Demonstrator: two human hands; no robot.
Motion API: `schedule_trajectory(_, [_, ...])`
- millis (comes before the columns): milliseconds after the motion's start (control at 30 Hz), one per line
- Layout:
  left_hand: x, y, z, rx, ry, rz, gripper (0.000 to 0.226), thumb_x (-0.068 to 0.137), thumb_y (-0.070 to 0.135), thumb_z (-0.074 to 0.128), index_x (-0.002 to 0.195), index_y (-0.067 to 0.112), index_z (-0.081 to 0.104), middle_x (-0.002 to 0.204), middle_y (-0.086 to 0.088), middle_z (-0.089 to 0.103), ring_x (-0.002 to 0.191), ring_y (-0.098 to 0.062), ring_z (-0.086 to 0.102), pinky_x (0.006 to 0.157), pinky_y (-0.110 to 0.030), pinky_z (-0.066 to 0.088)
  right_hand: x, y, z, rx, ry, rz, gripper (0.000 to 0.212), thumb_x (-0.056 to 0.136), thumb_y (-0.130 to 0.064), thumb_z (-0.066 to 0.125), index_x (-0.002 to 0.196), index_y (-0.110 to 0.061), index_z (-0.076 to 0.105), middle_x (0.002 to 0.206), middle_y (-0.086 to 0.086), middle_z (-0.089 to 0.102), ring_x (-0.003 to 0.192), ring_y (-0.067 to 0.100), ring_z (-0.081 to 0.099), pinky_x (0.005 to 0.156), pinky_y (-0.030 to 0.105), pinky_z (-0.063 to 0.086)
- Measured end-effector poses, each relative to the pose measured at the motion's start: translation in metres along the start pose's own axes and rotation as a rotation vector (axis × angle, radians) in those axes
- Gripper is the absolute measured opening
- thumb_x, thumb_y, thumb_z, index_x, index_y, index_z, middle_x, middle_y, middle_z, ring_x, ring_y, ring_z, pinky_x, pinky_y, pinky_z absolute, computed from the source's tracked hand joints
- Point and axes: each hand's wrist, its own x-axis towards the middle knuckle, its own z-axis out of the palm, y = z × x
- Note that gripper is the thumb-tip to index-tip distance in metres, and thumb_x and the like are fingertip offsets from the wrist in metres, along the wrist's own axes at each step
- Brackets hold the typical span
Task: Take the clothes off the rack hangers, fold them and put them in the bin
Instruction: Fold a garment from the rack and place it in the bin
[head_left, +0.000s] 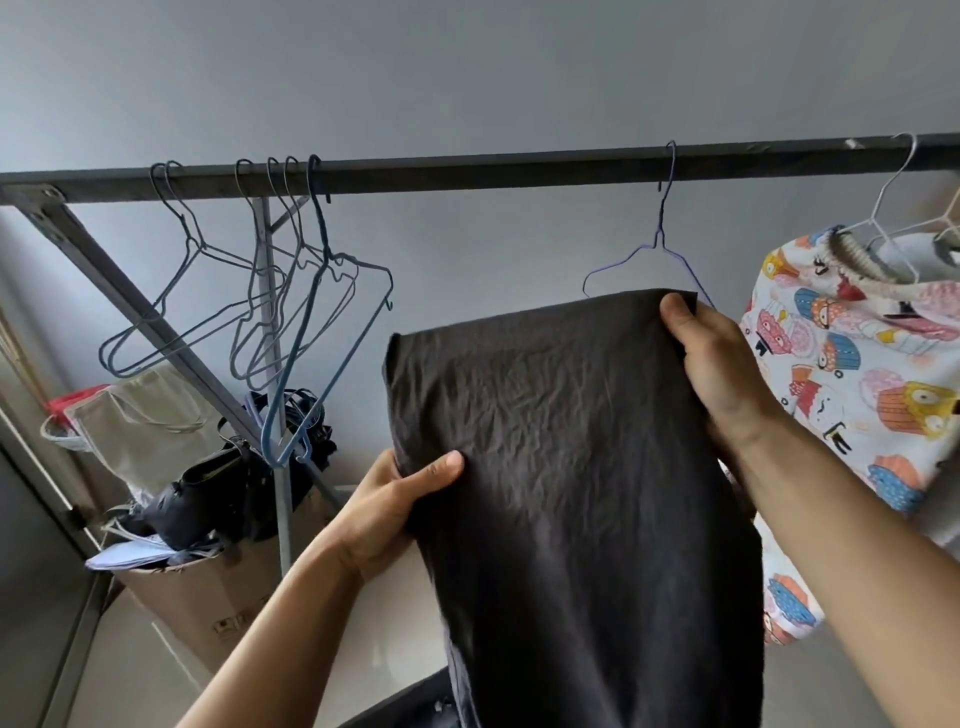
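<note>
Left hand (389, 512) and right hand (722, 364) grip dark garment (571, 467), perhaps trousers.

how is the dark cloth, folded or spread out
Spread out: the dark cloth hangs flat, held by the left hand at its side and the right hand at its top corner.

left hand (396, 506) grips low, right hand (719, 364) grips higher.

A black bag (218, 483) rests atop a cardboard box (208, 597).
</note>
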Motion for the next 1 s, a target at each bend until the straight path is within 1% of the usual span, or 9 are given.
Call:
schedule_trajectory(167, [0.001, 0.006, 0.005, -0.035, 0.092, 0.030, 0.025, 0.077, 0.020, 0.076, 0.097, 0.004, 0.075, 0.102, -0.017, 0.074, 0.088, -0.025, 0.073, 0.072, -0.032, 0.060, 0.003, 0.002, -0.005, 0.093, -0.019, 0.119, 0.023, 0.103, -0.022, 0.044, 0.104, -0.009, 0.062, 0.084, -0.003, 0.067, 0.060, -0.003, 0.065, 0.050, 0.010, 0.049])
schedule_trajectory(300, [0.001, 0.020, 0.015, -0.004, 0.163, 0.031, 0.029, 0.083, 0.019, 0.065, 0.103, -0.002, 0.067, 0.090, -0.013, 0.076, 0.079, -0.022, 0.074, 0.070, -0.032, 0.061, 0.001, 0.002, -0.007, 0.256, -0.042, 0.300, 0.039, 0.101, -0.035, 0.047, 0.113, -0.003, 0.065, 0.102, 0.008, 0.072, 0.083, 0.012, 0.069, 0.057, 0.019, 0.057])
schedule_trajectory(367, [0.002, 0.025, 0.019, -0.020, 0.203, 0.024, 0.020, 0.088, 0.017, 0.064, 0.099, 0.000, 0.067, 0.082, -0.011, 0.076, 0.072, -0.020, 0.073, 0.067, -0.033, 0.062, -0.004, 0.005, -0.014, 0.304, -0.123, 0.319, 0.057, 0.101, -0.047, 0.035, 0.096, -0.009, 0.076, 0.092, 0.005, 0.076, 0.085, 0.013, 0.072, 0.057, 0.021, 0.057])
schedule_trajectory(433, [0.003, 0.030, 0.023, -0.045, 0.243, 0.012, 0.012, 0.092, 0.015, 0.063, 0.092, 0.003, 0.065, 0.074, -0.009, 0.075, 0.065, -0.019, 0.072, 0.061, -0.033, 0.062, -0.016, 0.016, -0.020, 0.286, -0.267, 0.306, 0.072, 0.100, -0.053, 0.031, 0.053, -0.023, 0.075, 0.057, -0.011, 0.069, 0.057, 0.001, 0.067, 0.047, 0.010, 0.049])
schedule_trajectory(500, [0.004, 0.033, 0.023, -0.058, 0.273, 0.011, 0.011, 0.092, 0.015, 0.063, 0.089, 0.004, 0.063, 0.069, -0.008, 0.074, 0.060, -0.017, 0.072, 0.056, -0.032, 0.061, -0.034, 0.031, -0.020, 0.258, -0.419, 0.333, 0.043, 0.072, -0.068, 0.069, 0.065, -0.026, 0.077, 0.067, -0.006, 0.071, 0.066, 0.008, 0.070, 0.055, 0.015, 0.053])
schedule_trajectory(600, [0.008, 0.032, 0.017, -0.046, 0.293, 0.008, 0.015, 0.091, 0.017, 0.064, 0.088, 0.003, 0.066, 0.073, -0.010, 0.074, 0.063, -0.019, 0.072, 0.063, -0.034, 0.062, -0.044, 0.063, -0.024, 0.292, -0.526, 0.467, 0.089, 0.026, -0.056, 0.094, 0.102, -0.015, 0.075, 0.107, 0.016, 0.073, 0.097, 0.031, 0.071, 0.073, 0.039, 0.059])
schedule_trajectory(667, [0.010, 0.030, 0.011, -0.055, 0.292, 0.007, 0.016, 0.091, 0.017, 0.064, 0.089, 0.002, 0.069, 0.077, -0.012, 0.074, 0.065, -0.020, 0.071, 0.069, -0.035, 0.062, -0.048, 0.069, -0.022, 0.194, -0.509, 0.476, 0.075, 0.028, -0.038, 0.097, 0.097, -0.017, 0.077, 0.110, 0.017, 0.072, 0.097, 0.030, 0.071, 0.078, 0.039, 0.057])
schedule_trajectory(800, [0.012, 0.028, 0.003, -0.127, 0.289, -0.003, 0.013, 0.091, 0.015, 0.064, 0.089, 0.002, 0.068, 0.073, -0.011, 0.073, 0.061, -0.019, 0.071, 0.057, -0.032, 0.061, -0.044, 0.069, -0.020, 0.294, -0.411, 0.478, 0.036, 0.057, -0.006, 0.084, 0.092, -0.010, 0.079, 0.109, 0.018, 0.072, 0.097, 0.029, 0.071, 0.076, 0.033, 0.060])
schedule_trajectory(1000, [-0.003, 0.025, -0.002, -0.223, -0.011, 0.062, 0.044, 0.061, 0.003, 0.087, 0.100, 0.009, 0.067, 0.093, -0.016, 0.073, 0.079, -0.028, 0.073, 0.064, -0.038, 0.061, -0.034, 0.050, -0.009, 0.394, -0.199, 0.395, 0.020, 0.074, -0.013, 0.064, 0.089, -0.005, 0.074, 0.090, 0.013, 0.076, 0.077, 0.021, 0.073, 0.063, 0.028, 0.060])
